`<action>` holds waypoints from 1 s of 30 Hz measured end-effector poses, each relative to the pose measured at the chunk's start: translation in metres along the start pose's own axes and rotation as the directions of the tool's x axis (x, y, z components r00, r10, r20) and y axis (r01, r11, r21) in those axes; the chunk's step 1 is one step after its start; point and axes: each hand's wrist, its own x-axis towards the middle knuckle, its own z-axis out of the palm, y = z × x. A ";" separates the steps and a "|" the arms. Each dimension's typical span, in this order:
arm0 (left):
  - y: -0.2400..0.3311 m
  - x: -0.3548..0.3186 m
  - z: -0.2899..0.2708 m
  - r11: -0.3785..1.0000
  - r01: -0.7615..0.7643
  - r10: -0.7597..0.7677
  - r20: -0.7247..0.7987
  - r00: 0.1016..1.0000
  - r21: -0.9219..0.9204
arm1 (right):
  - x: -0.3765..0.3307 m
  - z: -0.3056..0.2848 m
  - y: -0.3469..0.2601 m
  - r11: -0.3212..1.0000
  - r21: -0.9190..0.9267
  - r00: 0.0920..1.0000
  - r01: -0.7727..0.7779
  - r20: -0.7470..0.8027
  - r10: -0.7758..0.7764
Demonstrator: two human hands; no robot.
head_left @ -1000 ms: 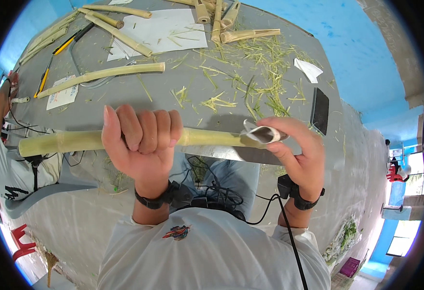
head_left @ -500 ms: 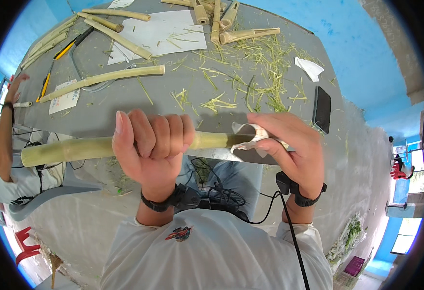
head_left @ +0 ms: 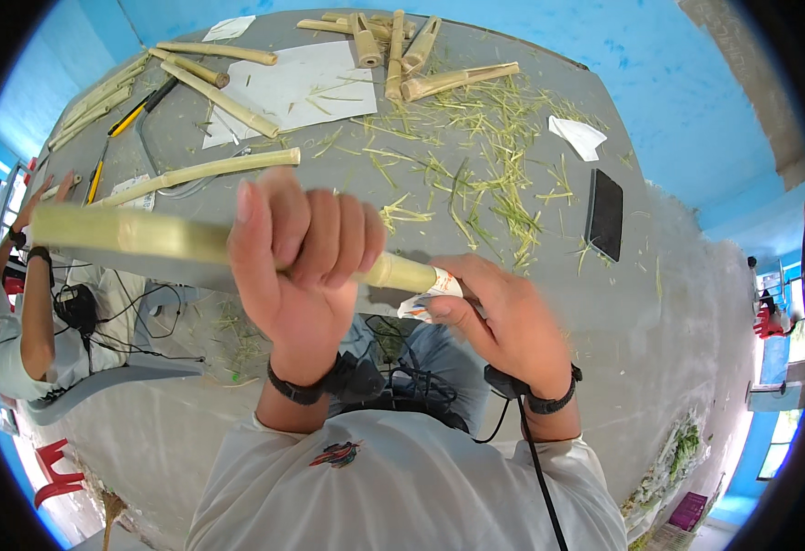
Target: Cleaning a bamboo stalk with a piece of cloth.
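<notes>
My left hand (head_left: 303, 253) is closed round the middle of a pale green bamboo stick (head_left: 136, 231), its thumb pointing up. The stick lies nearly level across my front, over the near table edge, and its left end is smeared by motion. At its right end, my right hand (head_left: 517, 321) grips a piece of white paper (head_left: 421, 307) with orange print. The paper is wrapped round the stick's tip and hides it. Which side of the paper is rough, if any, I cannot tell.
Bamboo shavings (head_left: 503, 147) litter the grey table (head_left: 329, 207). A dark phone (head_left: 604, 213) lies at right, near a folded white paper (head_left: 577, 138). Cut bamboo pieces (head_left: 457, 81), a white sheet (head_left: 329, 78) and a yellow-black cutter (head_left: 127, 118) are farther back. A co-worker's arm (head_left: 39, 312) shows at left.
My right hand has moved left and down, and the paper now closes round the stick's end, where before it hung open. My left hand has shifted slightly right, and the stick's left end has risen.
</notes>
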 end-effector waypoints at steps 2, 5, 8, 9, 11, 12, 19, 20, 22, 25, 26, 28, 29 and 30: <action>-0.004 0.012 0.012 0.990 -0.053 0.049 0.036 0.998 0.127 | -0.004 0.000 -0.002 0.998 0.033 0.999 -0.050 -0.006 0.050; -0.002 0.018 0.024 0.831 -0.079 0.000 0.142 0.990 0.550 | -0.014 0.000 -0.002 0.967 0.252 0.999 -0.046 0.025 0.041; -0.015 0.014 0.042 0.662 -0.084 -0.091 0.192 0.977 0.745 | -0.022 0.008 0.003 0.901 0.423 0.995 -0.096 0.038 0.088; -0.018 0.011 0.043 0.656 -0.086 -0.098 0.197 0.975 0.750 | -0.026 0.009 0.006 0.898 0.431 0.996 -0.090 0.031 0.084; -0.029 -0.001 0.040 0.628 -0.176 0.006 0.221 0.975 0.758 | -0.033 0.011 0.014 0.859 0.510 0.956 -0.040 -0.230 0.181; -0.028 -0.009 0.037 0.573 -0.114 -0.061 0.182 0.981 0.811 | -0.031 0.009 0.018 0.788 0.612 0.940 0.068 -0.304 0.155; -0.029 -0.064 0.031 0.390 0.329 -0.634 -0.009 0.773 0.860 | -0.030 0.010 0.047 0.225 0.963 0.977 0.150 -0.180 0.118; -0.031 -0.062 0.032 0.292 0.244 -0.719 0.043 0.694 0.925 | -0.029 0.014 0.044 0.247 0.957 0.956 0.152 -0.206 0.208; -0.037 -0.068 0.034 0.180 0.307 -0.748 -0.073 0.660 0.935 | -0.026 0.020 0.040 0.198 0.963 0.939 0.181 -0.229 0.256; -0.040 -0.084 0.027 0.036 0.217 -0.729 -0.123 0.674 0.975 | -0.025 0.026 0.046 0.040 0.965 0.907 0.261 -0.259 0.332; -0.040 -0.086 0.025 0.001 0.064 -0.704 -0.045 0.708 0.998 | -0.024 0.026 0.049 -0.069 0.946 0.890 0.317 -0.271 0.367; -0.035 -0.084 0.023 -0.020 0.171 -0.745 -0.129 0.655 0.985 | -0.022 0.024 0.051 -0.099 0.928 0.867 0.360 -0.293 0.402; -0.032 -0.084 0.021 -0.047 0.279 -0.778 -0.211 0.592 0.959 | -0.022 0.023 0.053 -0.126 0.909 0.846 0.397 -0.309 0.435; -0.030 -0.085 0.018 -0.044 0.286 -0.781 -0.211 0.588 0.957 | -0.020 0.022 0.054 -0.110 0.905 0.828 0.412 -0.321 0.459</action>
